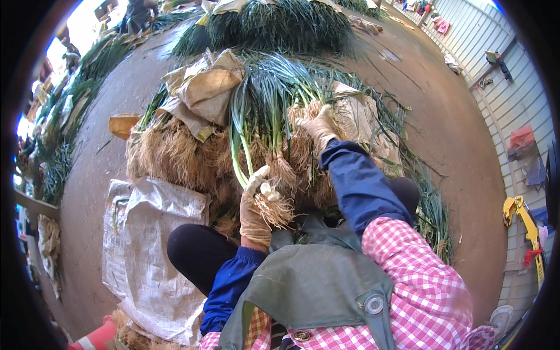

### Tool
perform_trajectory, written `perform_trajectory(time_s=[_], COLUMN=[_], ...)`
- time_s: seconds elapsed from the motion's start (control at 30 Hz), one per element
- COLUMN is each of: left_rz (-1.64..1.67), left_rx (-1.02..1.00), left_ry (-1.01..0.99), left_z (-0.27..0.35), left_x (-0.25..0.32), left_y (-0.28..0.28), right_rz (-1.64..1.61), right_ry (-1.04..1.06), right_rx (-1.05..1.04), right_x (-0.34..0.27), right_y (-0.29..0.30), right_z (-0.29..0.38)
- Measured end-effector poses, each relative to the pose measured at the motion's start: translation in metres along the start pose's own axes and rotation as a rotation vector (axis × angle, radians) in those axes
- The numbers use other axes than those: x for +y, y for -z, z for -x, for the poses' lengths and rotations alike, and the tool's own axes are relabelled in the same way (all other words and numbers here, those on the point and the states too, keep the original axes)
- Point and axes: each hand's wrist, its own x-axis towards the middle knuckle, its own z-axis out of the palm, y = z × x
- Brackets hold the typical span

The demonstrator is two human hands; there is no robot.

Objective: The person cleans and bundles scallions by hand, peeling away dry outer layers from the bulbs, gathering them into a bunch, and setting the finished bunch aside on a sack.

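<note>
My gloved left hand grips a few allium stalks, probably green garlic or leeks, by their lower ends. White bulb ends and a tuft of stringy roots stick out on its right side. My gloved right hand reaches forward to the pile, thumb and fingers around the root end of more stalks; its fingertips are partly hidden. Before me lies a heap of these plants, dark leaves pointing away and brown root mass towards me. One bunch stands out between my hands.
Woven sacks partly cover the heap, with another sack at its right. A white woven sack lies by my left knee. Beyond is a larger heap. A yellow metal arm stands by the corrugated wall. Another person is far left.
</note>
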Motion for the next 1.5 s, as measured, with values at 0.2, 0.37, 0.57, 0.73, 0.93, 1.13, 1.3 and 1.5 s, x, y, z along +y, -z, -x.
perform_trajectory(time_s=[0.2,0.37,0.57,0.73,0.93,1.13,1.3,1.5], left_rz=[-0.076,-0.081,-0.075,-0.027,0.028,0.065,-0.012,-0.188], left_rx=[0.038,0.047,0.017,-0.052,-0.096,-0.178,-0.092,-0.137], left_ry=[0.003,-0.031,0.005,-0.006,0.114,0.346,0.245,0.242], left_z=[-0.011,-0.011,-0.017,-0.007,-0.005,-0.006,0.004,0.002], left_x=[-0.006,0.0,-0.012,-0.004,-0.022,-0.026,-0.025,-0.037], left_y=[0.003,0.011,0.0,0.008,0.003,0.023,0.031,0.02], right_rz=[0.244,0.072,-0.905,-1.145,-0.979,-0.159,-0.062,0.385], right_ry=[-0.034,0.047,0.405,0.468,0.198,0.288,0.247,0.358], right_rx=[-0.038,-0.223,-0.53,-0.604,-0.945,-0.414,0.095,-0.084], right_x=[0.018,0.041,0.053,0.04,0.1,0.15,0.108,0.085], right_y=[-0.043,-0.047,0.048,0.127,0.089,0.088,0.113,0.071], right_z=[-0.034,-0.089,-0.139,-0.019,0.092,0.045,0.061,0.047])
